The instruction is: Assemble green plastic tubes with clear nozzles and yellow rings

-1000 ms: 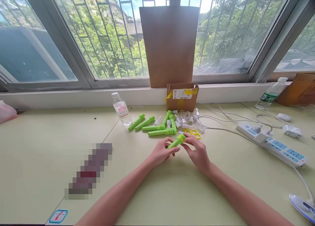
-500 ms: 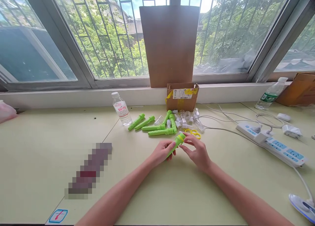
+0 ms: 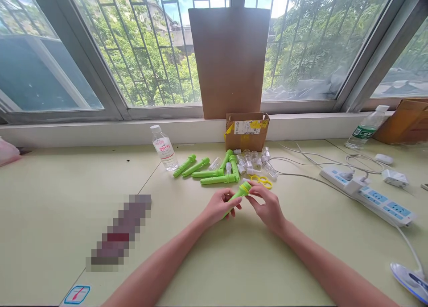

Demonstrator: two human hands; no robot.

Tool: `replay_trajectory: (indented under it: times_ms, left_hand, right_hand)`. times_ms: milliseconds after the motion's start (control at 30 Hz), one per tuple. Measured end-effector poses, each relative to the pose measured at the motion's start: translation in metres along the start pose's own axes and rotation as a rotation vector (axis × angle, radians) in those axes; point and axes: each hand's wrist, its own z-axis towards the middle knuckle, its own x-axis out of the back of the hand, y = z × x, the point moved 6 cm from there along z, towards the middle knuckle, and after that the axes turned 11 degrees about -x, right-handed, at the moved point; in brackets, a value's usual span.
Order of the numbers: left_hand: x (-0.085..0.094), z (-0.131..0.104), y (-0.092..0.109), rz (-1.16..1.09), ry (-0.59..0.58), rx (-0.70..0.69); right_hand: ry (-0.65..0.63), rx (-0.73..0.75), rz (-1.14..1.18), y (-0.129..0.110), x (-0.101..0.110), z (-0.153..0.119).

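Observation:
A green plastic tube (image 3: 236,197) with a threaded end is tilted up to the right, just above the table. Wrapped round its lower body are the fingers of my left hand (image 3: 220,205). My right hand (image 3: 269,204) pinches at the threaded end, where a thin yellow ring (image 3: 245,188) shows round the threads. Behind my hands lie several more green tubes (image 3: 217,179) and several clear plastic cups (image 3: 247,159). Yellow rings (image 3: 261,181) rest on the table just beyond my right fingers.
A small cardboard box (image 3: 246,139) stands at the back beneath a brown board (image 3: 232,61). To the left are a water bottle (image 3: 165,148) and a blurred dark object (image 3: 122,229). On the right lie a power strip (image 3: 368,195), cables and another bottle (image 3: 365,129).
The green tube has shifted slightly in my left hand, and my left thumb lies further across it. My right fingers stay at the threaded end. The view has moved slightly.

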Motion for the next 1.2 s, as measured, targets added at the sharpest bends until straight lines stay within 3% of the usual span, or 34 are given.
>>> replay_trajectory:
  times_ms: [200, 600, 900, 1200]
  left_hand:
    - [-0.0036, 0.0009, 0.0036, -0.013, -0.053, -0.015]
    - [-0.0014, 0.0004, -0.0022, -0.033, 0.012, 0.008]
    - [-0.0039, 0.0017, 0.0034, -0.035, -0.035, -0.038]
    - [0.0001, -0.0007, -0.0018, -0.023, 0.034, 0.015]
  right_hand:
    - [0.006, -0.011, -0.004, 0.0022, 0.0001, 0.0006]
    - [0.017, 0.008, -0.019, -0.0024, -0.0001, -0.0003]
    - [-0.019, -0.004, -0.015, -0.0043, -0.0015, 0.0009]
    - [-0.022, 0.035, -0.028, -0.0065, -0.0042, -0.0005]
